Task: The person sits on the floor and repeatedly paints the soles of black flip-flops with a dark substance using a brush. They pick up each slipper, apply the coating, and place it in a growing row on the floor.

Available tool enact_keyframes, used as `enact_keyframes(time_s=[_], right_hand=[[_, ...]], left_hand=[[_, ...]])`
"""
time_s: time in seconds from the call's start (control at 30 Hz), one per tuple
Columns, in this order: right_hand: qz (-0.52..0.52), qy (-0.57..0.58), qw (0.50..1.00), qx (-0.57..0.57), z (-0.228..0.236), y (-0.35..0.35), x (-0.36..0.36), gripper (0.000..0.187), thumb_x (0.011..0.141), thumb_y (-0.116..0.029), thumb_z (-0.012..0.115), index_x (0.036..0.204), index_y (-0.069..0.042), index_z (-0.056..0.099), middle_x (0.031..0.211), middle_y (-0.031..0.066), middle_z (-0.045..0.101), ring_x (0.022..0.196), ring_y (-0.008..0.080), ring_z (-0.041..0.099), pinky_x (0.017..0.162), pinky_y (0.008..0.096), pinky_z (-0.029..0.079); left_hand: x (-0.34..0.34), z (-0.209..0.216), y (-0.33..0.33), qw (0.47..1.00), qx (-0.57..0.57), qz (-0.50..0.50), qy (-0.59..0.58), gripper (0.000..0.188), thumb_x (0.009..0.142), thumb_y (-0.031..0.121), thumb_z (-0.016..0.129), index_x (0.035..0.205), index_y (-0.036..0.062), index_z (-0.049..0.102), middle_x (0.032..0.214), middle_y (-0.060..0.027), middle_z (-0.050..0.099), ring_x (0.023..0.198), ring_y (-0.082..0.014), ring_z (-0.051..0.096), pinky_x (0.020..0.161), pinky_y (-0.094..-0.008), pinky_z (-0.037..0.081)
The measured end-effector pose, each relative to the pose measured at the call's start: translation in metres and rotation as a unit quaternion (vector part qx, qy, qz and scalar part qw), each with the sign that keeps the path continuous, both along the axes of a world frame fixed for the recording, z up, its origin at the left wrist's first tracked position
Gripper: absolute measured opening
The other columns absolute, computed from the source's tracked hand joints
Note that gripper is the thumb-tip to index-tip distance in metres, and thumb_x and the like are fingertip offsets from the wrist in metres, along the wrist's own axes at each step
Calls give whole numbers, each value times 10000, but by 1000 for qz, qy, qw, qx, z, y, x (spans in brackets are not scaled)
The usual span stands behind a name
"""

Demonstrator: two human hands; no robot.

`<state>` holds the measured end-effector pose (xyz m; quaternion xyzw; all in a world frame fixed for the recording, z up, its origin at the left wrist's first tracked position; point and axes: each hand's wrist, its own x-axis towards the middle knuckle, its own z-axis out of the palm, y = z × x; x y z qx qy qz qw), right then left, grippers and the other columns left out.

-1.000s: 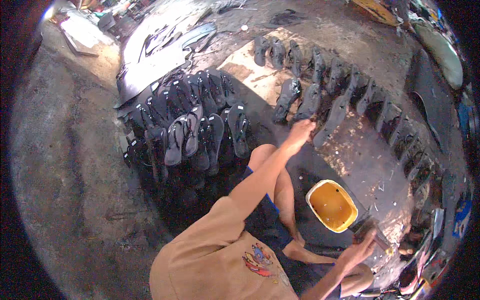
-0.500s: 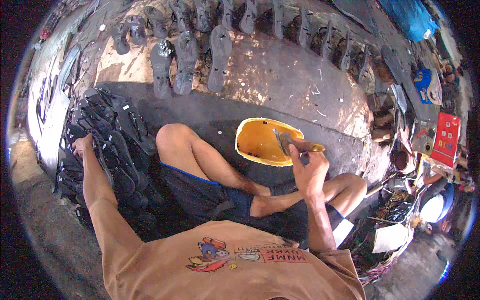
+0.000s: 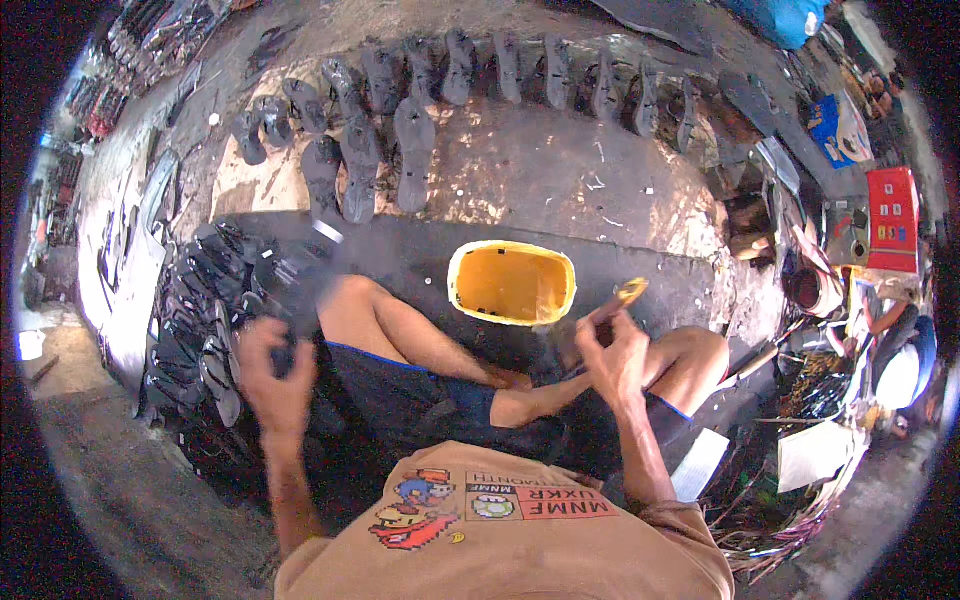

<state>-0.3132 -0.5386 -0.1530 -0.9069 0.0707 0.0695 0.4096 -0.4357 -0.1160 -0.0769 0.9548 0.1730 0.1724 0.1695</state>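
Observation:
My right hand is closed around a brush. The yellowish end of its handle sticks out above my fingers, and its bristle end is blurred and hard to make out. Just left of that hand a yellow tub with amber liquid inside rests on the dark floor sheet. At the left, my left hand is smeared by motion, its fingers curled round the near end of a blurred black flip-flop. Beneath and beside it lies a heap of black flip-flops.
Dark sandal soles stand in rows across the far side of the floor. To the right are a red box, a blue packet and cluttered tools and scraps. My bent knees flank the space before the tub.
My left hand has come up and right from the heap with a flip-flop. My right hand has drawn the brush out of the tub toward me. The head view has shifted.

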Motion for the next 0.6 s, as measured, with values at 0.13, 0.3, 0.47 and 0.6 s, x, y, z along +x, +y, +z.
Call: enact_keyframes(time_s=[0.13, 0.3, 0.47, 0.6], right_hand=[[-138, -14, 967, 212, 34, -12, 18, 256, 947, -195, 691, 1101, 10, 699, 943, 164, 722, 891, 333, 711, 810, 409, 554], [-194, -65, 837, 508, 47, -19, 55, 392, 1007, -253, 679, 1292, 9, 613, 1186, 75, 664, 994, 172, 666, 781, 343, 557], [-109, -102, 843, 517, 57, 44, 62, 291, 912, -166, 805, 1150, -21, 722, 1023, 39, 743, 907, 110, 667, 785, 291, 542], [14, -262, 925, 276, 68, 88, 62, 289, 869, -199, 850, 1071, -23, 743, 953, 40, 757, 854, 117, 668, 758, 305, 539]], left_hand=[[-35, -39, -65, 986, 22, -106, 126, 490, 770, 32, 744, 1256, 30, 687, 1445, -107, 618, 1366, -344, 508, 1162, -490, 393], [7, -36, -94, 962, -264, -64, 20, 411, 900, 78, 735, 1305, 27, 685, 1277, -139, 709, 1101, -260, 671, 991, -368, 504], [41, -38, -150, 584, -810, -24, -40, 479, 1014, 201, 576, 1431, -24, 513, 1174, -164, 710, 949, -193, 687, 840, -306, 543], [48, -28, -180, 582, -803, -125, -28, 551, 997, 271, 592, 1438, -35, 468, 1208, -182, 669, 963, -212, 677, 846, -313, 545]])
